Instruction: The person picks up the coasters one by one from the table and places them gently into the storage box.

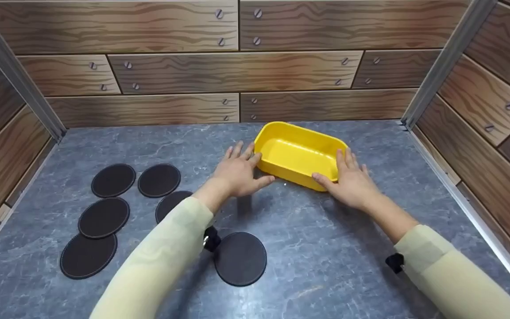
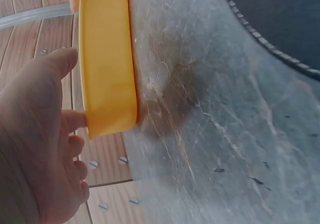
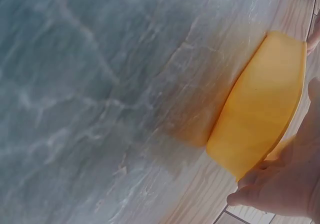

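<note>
A yellow rectangular tub [image 1: 299, 153] with rounded corners sits on the grey marbled surface, turned at an angle. At its left end is my left hand [image 1: 237, 175], fingers spread and fairly straight, the index finger touching the wall in the left wrist view. My right hand [image 1: 352, 181] rests at the opposite end, its thumb over the near rim and its fingers extended along the end wall. In the right wrist view the tub's outer side [image 3: 260, 104] shows beside that hand. Nothing is visible inside the tub.
Several round dark coasters with stitched edges lie to the left, such as one coaster [image 1: 113, 180] at the back; two of them overlap. Another coaster [image 1: 240, 259] lies near the left forearm. Wood-patterned panels [image 1: 237, 73] wall the surface at the back and sides.
</note>
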Action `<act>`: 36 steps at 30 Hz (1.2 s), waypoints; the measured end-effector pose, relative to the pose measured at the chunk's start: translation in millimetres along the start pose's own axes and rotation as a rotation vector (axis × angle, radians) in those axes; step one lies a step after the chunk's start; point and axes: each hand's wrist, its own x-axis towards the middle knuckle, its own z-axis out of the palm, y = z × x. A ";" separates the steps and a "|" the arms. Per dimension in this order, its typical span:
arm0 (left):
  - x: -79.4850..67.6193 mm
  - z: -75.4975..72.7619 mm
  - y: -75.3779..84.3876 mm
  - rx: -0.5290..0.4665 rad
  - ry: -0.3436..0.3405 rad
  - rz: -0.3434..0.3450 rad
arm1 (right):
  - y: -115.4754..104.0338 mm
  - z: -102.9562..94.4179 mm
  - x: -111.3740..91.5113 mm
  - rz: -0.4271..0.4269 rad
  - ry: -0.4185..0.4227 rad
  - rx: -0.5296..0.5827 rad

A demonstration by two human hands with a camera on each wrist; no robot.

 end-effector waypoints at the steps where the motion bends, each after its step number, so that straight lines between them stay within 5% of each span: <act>1: -2.9 1.0 -0.3 -0.004 0.001 0.004 | -0.1 0.9 0.4 -0.003 0.000 0.006; 15: -57.8 4.3 -1.0 0.003 0.025 0.028 | -8.5 10.8 -1.1 -0.109 -0.004 -0.002; 36: -130.3 20.7 10.1 0.034 0.149 0.122 | -12.2 17.8 -32.9 -0.212 -0.059 0.006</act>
